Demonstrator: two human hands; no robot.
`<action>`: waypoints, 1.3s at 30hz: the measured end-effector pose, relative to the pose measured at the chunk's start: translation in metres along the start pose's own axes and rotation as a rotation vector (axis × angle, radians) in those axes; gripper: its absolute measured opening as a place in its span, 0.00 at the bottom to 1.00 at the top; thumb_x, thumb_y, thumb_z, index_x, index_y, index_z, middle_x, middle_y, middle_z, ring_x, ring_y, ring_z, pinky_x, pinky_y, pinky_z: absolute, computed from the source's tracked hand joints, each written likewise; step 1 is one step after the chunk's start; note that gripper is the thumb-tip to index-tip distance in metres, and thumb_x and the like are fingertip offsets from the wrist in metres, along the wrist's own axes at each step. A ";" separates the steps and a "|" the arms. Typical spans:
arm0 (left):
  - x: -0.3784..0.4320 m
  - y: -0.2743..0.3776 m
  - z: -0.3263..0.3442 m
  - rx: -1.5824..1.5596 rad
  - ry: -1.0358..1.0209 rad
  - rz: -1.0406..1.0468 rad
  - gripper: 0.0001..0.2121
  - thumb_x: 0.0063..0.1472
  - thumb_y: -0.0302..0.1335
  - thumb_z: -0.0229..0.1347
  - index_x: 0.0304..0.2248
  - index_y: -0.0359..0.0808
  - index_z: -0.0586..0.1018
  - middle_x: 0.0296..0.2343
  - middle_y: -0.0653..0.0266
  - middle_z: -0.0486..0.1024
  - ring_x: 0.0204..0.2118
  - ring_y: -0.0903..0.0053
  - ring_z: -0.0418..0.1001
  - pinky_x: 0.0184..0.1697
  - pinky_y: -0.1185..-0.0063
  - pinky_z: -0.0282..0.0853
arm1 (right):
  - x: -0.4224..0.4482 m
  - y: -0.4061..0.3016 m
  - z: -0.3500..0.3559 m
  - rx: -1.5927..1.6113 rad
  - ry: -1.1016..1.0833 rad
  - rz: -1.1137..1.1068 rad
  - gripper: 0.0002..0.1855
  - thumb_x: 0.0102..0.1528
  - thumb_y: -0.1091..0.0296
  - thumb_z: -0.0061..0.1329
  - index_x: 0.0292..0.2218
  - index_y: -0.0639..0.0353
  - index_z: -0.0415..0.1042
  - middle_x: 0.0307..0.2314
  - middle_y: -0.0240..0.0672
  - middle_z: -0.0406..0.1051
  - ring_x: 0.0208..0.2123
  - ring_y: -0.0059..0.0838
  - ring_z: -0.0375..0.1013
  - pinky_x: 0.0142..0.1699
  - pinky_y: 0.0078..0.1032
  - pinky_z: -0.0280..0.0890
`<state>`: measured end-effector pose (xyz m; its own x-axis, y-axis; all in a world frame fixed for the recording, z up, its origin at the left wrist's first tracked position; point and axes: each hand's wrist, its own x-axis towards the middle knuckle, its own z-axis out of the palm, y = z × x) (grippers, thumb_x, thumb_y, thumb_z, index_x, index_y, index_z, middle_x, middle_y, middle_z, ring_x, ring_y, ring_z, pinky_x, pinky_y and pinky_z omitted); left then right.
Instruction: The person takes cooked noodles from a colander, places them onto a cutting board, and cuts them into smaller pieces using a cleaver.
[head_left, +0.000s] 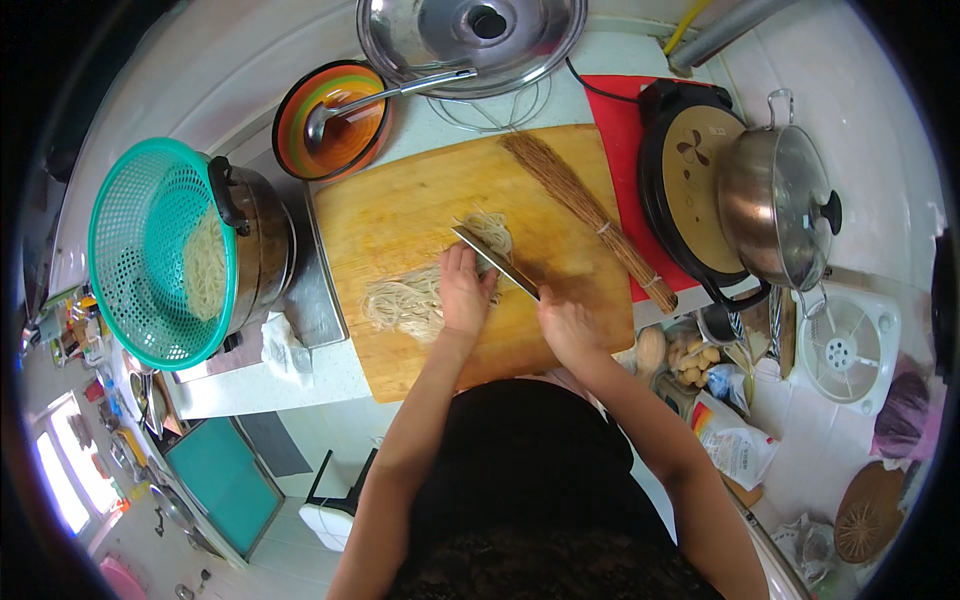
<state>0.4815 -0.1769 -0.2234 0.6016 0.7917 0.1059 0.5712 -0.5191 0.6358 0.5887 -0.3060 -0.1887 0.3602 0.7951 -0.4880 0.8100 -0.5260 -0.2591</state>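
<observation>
On the wooden cutting board (390, 214) lies a pile of pale noodles (401, 304). My left hand (463, 292) rests on the noodles, its fingertips close to the blade. The handle of a kitchen knife (495, 261) is in my right hand (566, 322), and the blade slants up to the left across the noodles. A small heap of noodles (491, 229) lies on the far side of the blade. More noodles (205, 266) sit in a green plastic colander (161, 184) at the left, resting at a large metal pot (259, 232).
A twig whisk brush (577, 202) lies on the board's right part. Behind the board are an orange bowl (289, 127) with a metal ladle (435, 81) and a large metal lid (420, 34). An electric griddle (675, 187) and a lidded steel pot (750, 210) stand at the right.
</observation>
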 end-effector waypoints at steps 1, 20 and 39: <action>-0.001 -0.001 0.001 0.005 0.015 0.016 0.21 0.38 0.20 0.60 0.35 0.28 0.70 0.36 0.53 0.67 0.41 0.57 0.62 0.44 0.69 0.62 | 0.002 0.000 -0.001 0.019 -0.007 0.003 0.11 0.54 0.68 0.37 0.39 0.61 0.63 0.21 0.49 0.71 0.25 0.48 0.73 0.30 0.43 0.67; 0.064 -0.012 -0.001 -0.049 -0.120 0.315 0.08 0.50 0.20 0.50 0.33 0.35 0.74 0.35 0.58 0.69 0.41 0.61 0.63 0.45 0.70 0.61 | -0.008 0.039 -0.003 0.319 0.221 0.101 0.18 0.55 0.60 0.39 0.45 0.59 0.65 0.17 0.53 0.69 0.21 0.53 0.71 0.29 0.47 0.65; -0.005 0.005 0.003 0.082 -0.061 0.054 0.21 0.42 0.26 0.60 0.38 0.31 0.68 0.38 0.56 0.65 0.42 0.61 0.63 0.46 0.71 0.62 | -0.030 -0.015 -0.011 0.237 0.111 0.192 0.16 0.56 0.56 0.39 0.44 0.51 0.61 0.20 0.49 0.71 0.23 0.54 0.70 0.29 0.49 0.63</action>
<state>0.4832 -0.1839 -0.2232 0.6643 0.7420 0.0904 0.5789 -0.5872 0.5658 0.5710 -0.3192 -0.1610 0.5546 0.6959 -0.4562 0.5967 -0.7147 -0.3648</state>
